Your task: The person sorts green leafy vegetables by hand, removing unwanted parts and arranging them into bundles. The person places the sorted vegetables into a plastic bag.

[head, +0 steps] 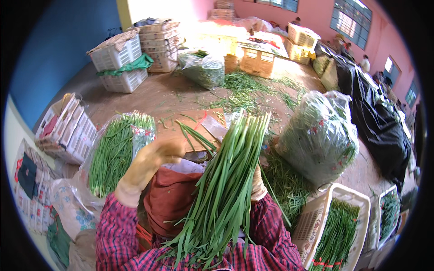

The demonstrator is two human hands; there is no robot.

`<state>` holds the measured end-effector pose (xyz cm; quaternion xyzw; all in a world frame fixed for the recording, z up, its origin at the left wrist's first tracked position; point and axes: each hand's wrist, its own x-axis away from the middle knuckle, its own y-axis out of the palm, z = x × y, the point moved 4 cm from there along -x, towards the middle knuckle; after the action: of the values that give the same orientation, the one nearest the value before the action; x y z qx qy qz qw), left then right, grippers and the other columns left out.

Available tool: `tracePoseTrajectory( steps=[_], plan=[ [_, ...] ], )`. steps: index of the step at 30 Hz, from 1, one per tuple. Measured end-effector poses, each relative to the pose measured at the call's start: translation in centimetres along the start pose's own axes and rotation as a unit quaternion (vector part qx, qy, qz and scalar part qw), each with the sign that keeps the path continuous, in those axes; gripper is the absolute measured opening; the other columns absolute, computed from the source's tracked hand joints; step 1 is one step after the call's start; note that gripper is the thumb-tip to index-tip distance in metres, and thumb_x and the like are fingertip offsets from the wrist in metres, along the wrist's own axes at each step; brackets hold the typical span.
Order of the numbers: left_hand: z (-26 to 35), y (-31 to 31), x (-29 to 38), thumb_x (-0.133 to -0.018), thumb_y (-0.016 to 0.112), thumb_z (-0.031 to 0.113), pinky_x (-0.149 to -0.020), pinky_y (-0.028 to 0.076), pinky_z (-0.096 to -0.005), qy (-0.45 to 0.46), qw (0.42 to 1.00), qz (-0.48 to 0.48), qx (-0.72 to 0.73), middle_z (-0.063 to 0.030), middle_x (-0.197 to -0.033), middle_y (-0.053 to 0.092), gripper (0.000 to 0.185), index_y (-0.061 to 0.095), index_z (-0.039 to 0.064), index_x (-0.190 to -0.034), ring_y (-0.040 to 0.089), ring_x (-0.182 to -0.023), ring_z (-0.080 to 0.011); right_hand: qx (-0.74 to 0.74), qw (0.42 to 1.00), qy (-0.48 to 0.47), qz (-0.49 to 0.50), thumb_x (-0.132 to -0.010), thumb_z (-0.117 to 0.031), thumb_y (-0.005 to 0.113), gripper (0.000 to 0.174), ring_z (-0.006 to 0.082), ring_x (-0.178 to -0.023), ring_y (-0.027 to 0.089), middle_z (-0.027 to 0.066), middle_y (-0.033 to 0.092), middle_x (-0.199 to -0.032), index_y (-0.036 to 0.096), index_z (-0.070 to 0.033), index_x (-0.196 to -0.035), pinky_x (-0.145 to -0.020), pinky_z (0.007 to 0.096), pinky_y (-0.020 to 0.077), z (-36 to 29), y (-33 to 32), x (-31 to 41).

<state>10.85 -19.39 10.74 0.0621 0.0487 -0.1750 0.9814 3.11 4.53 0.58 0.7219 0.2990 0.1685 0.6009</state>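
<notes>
A large bunch of garlic chives [230, 172], or similar long-leaved greens, stands up before my chest with its pale cut ends at the top. My right hand [258, 184] grips it from behind and is mostly hidden by the leaves. Off to the left, my gloved left hand [157, 157] is blurred by motion and apart from the bunch; nothing shows in it, and its fingers look bent. Beyond the hands lies a wooden board [190, 125], with a few loose green stalks [195, 133] over its edge. Reddish-brown cloth [173, 200] covers my lap.
Stacked chives [117, 149] lie on plastic at left. A stuffed clear plastic bag [318, 139] stands at right, near a white crate [330, 223] of tied greens. Trimmings [288, 183] litter the floor. Crates [117, 50] and a black sheet [369, 111] stand farther off, with people beyond.
</notes>
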Motion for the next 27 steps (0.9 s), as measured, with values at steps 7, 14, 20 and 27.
tracePoseTrajectory(
  steps=[7, 14, 20, 27],
  plan=[
    [-6.0, -0.7, -8.5, -0.088, 0.076, 0.041, -0.094, 0.055, -0.0357, -0.033, 0.987, 0.058, 0.148, -0.0060, -0.124, 0.066, 0.069, 0.051, 0.006, -0.142, 0.067, -0.105, -0.0173, 0.423, 0.899, -0.036, 0.112, -0.088, -0.022, 0.079, 0.058, 0.0141, -0.094, 0.065, 0.0024, 0.067, -0.113, 0.052, -0.008, -0.137, -0.083, 0.0298, 0.0555, 1.3, 3.4, -4.4],
    [-7.9, -2.5, -9.4, -0.090, 0.071, 0.012, -0.096, 0.056, -0.0391, -0.066, 0.937, 0.059, 0.339, -0.0143, -0.122, 0.068, 0.047, 0.057, 0.002, -0.134, 0.068, -0.109, -0.0264, 0.331, 0.935, 0.034, 0.120, -0.087, -0.018, 0.074, 0.057, 0.0141, -0.091, 0.066, 0.0030, 0.066, -0.109, 0.051, -0.007, -0.137, -0.079, 0.0286, 0.0557, 0.6, 1.2, -3.5],
    [-8.6, -3.1, -8.7, -0.087, 0.070, 0.010, -0.096, 0.056, -0.0394, -0.071, 0.938, 0.028, 0.338, -0.0139, -0.117, 0.068, 0.046, 0.058, 0.001, -0.131, 0.068, -0.106, -0.0263, 0.348, 0.932, 0.037, 0.093, -0.086, -0.023, 0.076, 0.045, 0.0139, -0.083, 0.068, 0.0026, 0.069, -0.103, 0.061, -0.005, -0.124, -0.073, 0.0280, 0.0578, 0.9, -0.2, -4.1],
    [-7.4, -2.3, -8.4, -0.084, 0.071, 0.008, -0.088, 0.058, -0.0380, -0.100, 0.946, 0.161, 0.262, -0.0109, -0.103, 0.070, 0.039, 0.060, 0.003, -0.121, 0.070, -0.094, -0.0222, 0.384, 0.915, -0.035, 0.117, -0.086, -0.013, 0.074, 0.037, 0.0125, -0.093, 0.064, 0.0012, 0.069, -0.108, 0.062, -0.006, -0.121, -0.081, 0.0288, 0.0529, 0.7, 1.6, -3.7]
  ],
)
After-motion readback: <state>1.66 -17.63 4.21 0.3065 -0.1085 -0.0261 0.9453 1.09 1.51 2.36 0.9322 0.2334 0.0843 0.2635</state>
